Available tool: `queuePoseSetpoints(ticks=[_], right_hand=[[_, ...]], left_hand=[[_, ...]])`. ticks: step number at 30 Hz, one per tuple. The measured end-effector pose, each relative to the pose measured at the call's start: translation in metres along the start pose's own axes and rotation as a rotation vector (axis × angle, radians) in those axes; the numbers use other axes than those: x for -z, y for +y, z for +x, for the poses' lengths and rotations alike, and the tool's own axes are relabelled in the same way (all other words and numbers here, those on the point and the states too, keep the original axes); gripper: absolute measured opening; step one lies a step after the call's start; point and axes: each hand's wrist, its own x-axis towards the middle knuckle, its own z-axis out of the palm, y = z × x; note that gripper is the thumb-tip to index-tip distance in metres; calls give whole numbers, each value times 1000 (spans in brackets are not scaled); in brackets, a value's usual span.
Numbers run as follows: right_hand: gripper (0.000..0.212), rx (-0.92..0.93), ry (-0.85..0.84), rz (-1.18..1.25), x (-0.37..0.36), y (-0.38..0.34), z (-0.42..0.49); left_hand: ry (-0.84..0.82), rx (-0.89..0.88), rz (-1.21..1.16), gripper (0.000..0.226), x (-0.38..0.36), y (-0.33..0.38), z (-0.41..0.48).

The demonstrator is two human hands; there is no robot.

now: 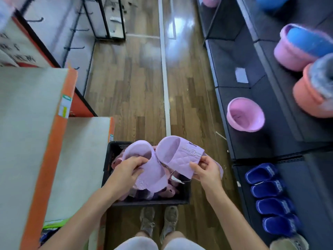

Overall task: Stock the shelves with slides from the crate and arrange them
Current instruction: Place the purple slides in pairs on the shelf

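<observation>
In the head view, two lilac slides are held above the black crate (112, 154) on the near floor. The left slide (153, 175) is gripped by the curled left hand (126, 171); the quilted-strapped right slide (177, 158) is pinched by the right hand (207, 171).

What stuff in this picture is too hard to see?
Inside of the crate, head view: covered by the left hand gripping the left slide and the right hand gripping the right slide.
Sign, top left: blurred, cut off by the edge.
Tag between the slides: too small to read.
</observation>
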Motion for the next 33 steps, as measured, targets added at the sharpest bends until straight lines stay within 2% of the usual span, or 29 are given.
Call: queuePoseSetpoints(ticks=[7,14,20,25,30,33], right_hand=[[17,45,80,120,30,-42,-54],[16,76,217,223,71,-56,-99],[18,96,358,246,122,-50,-140],[24,72,508,272,168,-30,-181],[23,90,640,312,223,1,-231],[22,71,713,337,254,26,-271]], left_hand=[[-15,-228,101,29,43,55,9],[-142,-455,207,40,54,121,25],[-261,-606,226,34,33,176,17],[-331,-732,263,48,6,233,-4],[-391,-869,307,52,-40,290,-35],[-425,-922,275,47,-78,316,-61]])
